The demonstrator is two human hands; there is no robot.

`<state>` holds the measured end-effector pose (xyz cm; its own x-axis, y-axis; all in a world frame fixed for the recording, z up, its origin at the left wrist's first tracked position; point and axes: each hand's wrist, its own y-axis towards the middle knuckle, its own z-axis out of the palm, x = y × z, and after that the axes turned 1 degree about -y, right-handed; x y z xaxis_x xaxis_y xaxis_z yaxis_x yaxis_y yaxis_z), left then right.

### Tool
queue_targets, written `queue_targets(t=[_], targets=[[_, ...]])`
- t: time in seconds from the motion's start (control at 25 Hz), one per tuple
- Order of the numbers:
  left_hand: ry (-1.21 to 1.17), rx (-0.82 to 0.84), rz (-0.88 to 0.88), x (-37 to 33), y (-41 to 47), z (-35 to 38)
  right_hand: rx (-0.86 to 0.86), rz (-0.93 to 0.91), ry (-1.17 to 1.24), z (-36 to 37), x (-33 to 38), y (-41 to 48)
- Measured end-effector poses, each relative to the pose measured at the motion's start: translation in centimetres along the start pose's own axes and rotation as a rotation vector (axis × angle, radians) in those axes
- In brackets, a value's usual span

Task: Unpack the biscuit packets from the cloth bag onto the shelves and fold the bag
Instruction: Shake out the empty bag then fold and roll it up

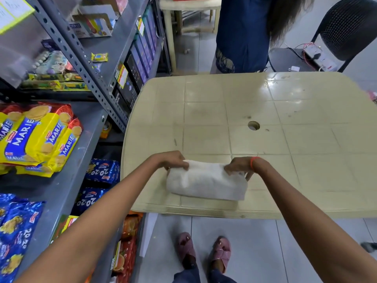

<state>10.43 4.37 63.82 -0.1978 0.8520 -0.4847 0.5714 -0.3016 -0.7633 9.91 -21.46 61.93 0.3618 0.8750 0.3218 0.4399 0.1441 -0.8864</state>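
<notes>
Both our hands grip the folded white cloth bag (206,181): left hand (173,160) pinches its far left corner, right hand (241,166) its far right corner. It lies flat near the closest edge of the beige plastic table (265,111). Left of the table, grey metal shelves (67,180) hold yellow Marie biscuit packets (38,137) and blue 20-20 packets (14,227). Beyond the table stand a person in blue (242,31) and a black chair (346,27).

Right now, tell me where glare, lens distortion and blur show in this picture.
Head view: ceiling light glares off the table at its far right; wide-angle bending curves the shelf upright and the table edges; the white cloth bag is bright, its folds faint; both hands look fairly sharp.
</notes>
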Motion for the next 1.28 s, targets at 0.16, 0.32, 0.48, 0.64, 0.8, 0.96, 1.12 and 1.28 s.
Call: queue_targets(t=[0.16,0.32,0.48,0.64,0.8,0.96,1.12,1.28], targets=[[0.006,-0.402,-0.006,-1.3,3.1,-1.0,-0.363,0.126,-0.305,-0.3,0.5,1.6],[0.507,-0.903,0.323,-0.3,3.6,6.4,-1.043,-0.319,-0.359,6.4,-0.1,3.7],[0.657,-0.623,0.223,4.7,4.7,11.8,-0.780,-0.306,-0.500,13.1,-1.8,6.5],[0.591,-0.607,0.110,6.3,6.5,11.7,-0.832,-0.193,-0.496,13.6,-2.5,8.6],[0.604,-0.676,0.050,8.0,6.3,10.6,-0.848,-0.217,-0.461,14.0,0.0,9.5],[0.545,-0.719,-0.135,13.7,3.8,8.1,-0.755,-0.359,-0.566,14.9,6.8,10.8],[0.444,-0.728,-0.241,16.8,2.2,7.0,-0.722,-0.439,-0.633,15.9,10.6,12.1],[0.428,-0.597,-0.270,16.0,1.7,6.9,-0.657,-0.399,-0.668,15.9,10.4,11.2]])
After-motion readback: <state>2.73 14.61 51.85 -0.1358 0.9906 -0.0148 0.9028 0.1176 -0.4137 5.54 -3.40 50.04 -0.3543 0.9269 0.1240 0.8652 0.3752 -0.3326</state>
